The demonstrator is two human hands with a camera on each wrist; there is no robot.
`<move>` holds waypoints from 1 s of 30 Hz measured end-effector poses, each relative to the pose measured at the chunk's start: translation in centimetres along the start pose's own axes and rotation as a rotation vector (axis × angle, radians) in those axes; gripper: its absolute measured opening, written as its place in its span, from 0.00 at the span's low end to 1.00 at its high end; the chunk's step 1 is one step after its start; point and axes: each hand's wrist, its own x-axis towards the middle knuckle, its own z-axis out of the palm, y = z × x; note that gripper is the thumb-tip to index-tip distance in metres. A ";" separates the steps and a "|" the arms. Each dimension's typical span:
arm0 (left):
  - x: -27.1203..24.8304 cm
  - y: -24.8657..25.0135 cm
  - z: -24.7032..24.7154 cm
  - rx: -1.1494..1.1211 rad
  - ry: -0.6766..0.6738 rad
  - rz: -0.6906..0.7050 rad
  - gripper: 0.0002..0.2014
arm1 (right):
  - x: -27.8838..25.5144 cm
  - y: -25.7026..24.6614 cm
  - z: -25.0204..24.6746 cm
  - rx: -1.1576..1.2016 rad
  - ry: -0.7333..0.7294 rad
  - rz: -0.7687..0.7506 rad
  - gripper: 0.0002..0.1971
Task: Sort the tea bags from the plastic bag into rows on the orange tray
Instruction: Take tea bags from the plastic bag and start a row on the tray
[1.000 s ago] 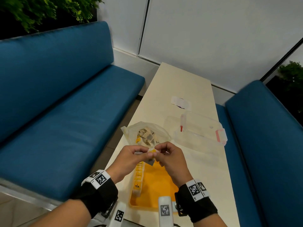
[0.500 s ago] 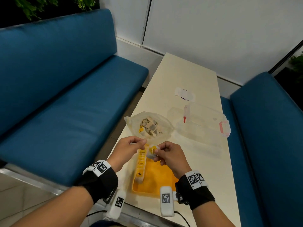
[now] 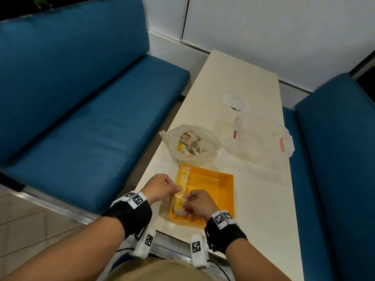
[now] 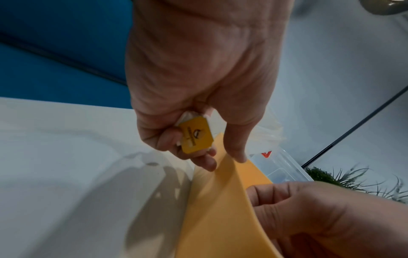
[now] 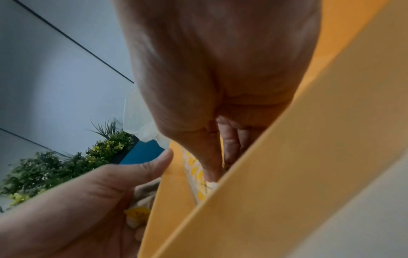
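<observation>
An orange tray (image 3: 215, 191) lies near the table's front edge, with a row of tea bags (image 3: 182, 178) along its left side. Behind it a clear plastic bag (image 3: 191, 142) holds several loose tea bags. My right hand (image 3: 185, 204) pinches a yellow-tagged tea bag (image 3: 179, 205) at the near end of that row. In the right wrist view its fingertips (image 5: 209, 174) reach down onto the row. My left hand (image 3: 176, 188) rests at the tray's left rim (image 4: 223, 200). Its curled fingers hold another yellow-tagged tea bag (image 4: 195, 136).
A clear plastic box with pink latches (image 3: 257, 138) stands to the right of the bag, and a small white wrapper (image 3: 236, 102) lies farther back. Blue sofas (image 3: 81, 110) flank the narrow cream table (image 3: 261, 209). The tray's right side is bare orange.
Both hands have dropped from beside the bag's mouth to the tray's near end. The right hand has brought its tea bag down onto the end of the row.
</observation>
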 end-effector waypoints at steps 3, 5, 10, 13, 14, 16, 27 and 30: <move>-0.2 0.2 0.0 -0.002 -0.005 -0.010 0.14 | -0.1 -0.1 0.5 0.026 0.012 0.033 0.10; -0.3 0.3 0.0 -0.021 -0.013 -0.022 0.13 | 0.0 -0.2 0.8 0.040 0.016 0.036 0.09; -0.4 0.3 0.1 -0.023 -0.016 -0.041 0.15 | 0.3 -0.4 1.3 0.033 0.030 0.032 0.09; -0.5 0.4 0.1 -0.032 -0.019 -0.054 0.15 | 0.2 -0.5 1.5 0.046 0.050 0.044 0.09; -0.5 0.4 0.1 -0.036 -0.019 -0.057 0.15 | 0.3 -0.6 1.6 0.046 0.065 0.043 0.09; -0.5 0.3 0.2 -0.039 -0.019 -0.061 0.15 | 0.3 -0.7 1.7 0.036 0.092 0.040 0.09; -0.6 0.2 0.1 -0.035 -0.034 -0.081 0.18 | 0.3 -1.7 1.9 -0.043 0.184 0.052 0.11; -0.8 0.4 -0.2 -0.075 -0.053 -0.092 0.19 | 0.3 -1.8 1.7 -0.029 0.174 0.057 0.10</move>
